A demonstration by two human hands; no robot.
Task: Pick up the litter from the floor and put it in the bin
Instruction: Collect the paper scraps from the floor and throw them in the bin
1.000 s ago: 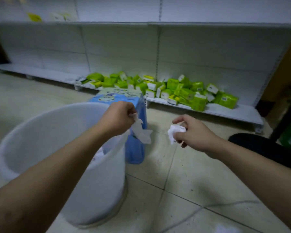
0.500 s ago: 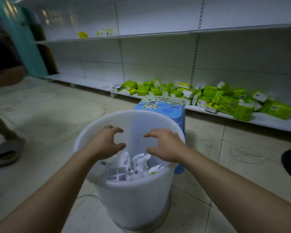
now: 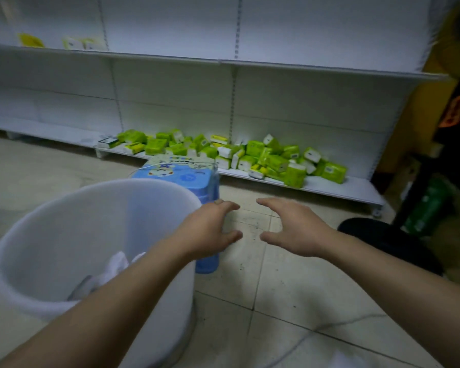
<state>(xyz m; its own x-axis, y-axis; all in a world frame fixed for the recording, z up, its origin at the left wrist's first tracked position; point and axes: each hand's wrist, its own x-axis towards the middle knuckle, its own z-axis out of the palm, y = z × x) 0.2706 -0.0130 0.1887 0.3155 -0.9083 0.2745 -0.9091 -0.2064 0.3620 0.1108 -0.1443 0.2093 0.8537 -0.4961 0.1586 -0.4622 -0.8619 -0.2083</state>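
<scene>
Both arms reach out over the tiled floor (image 3: 279, 304), and neither holds anything. The left hand (image 3: 207, 229) hangs palm down just past the right side of the bin (image 3: 72, 224), its fingers (image 3: 227, 205) spread and loosely bent, thumb apart from them. The right hand (image 3: 300, 229) mirrors it a little way off, fingers (image 3: 271, 201) also spread and slack, with bare, speckled tile showing in the gap between the two hands. The bin is a big white plastic tub standing on the floor at the left, and the left forearm crosses over its near rim. Down inside it lies the litter (image 3: 116, 262), crumpled white paper bunched against the near wall and partly hidden by that forearm. Just behind the bin stands a blue plastic stool (image 3: 178, 176) with a cartoon print on its seat; one of its legs shows below the left hand. Along the back wall runs white shop shelving, and its bottom shelf (image 3: 351, 188) carries a loose heap of green and white packets (image 3: 271, 158). To the right, a round black object (image 3: 369, 232) sits low on the floor beside the right forearm; I can't make out what it is. At the very bottom edge, a pale scrap (image 3: 340, 361) lies on the tiles, too blurred to tell more.
</scene>
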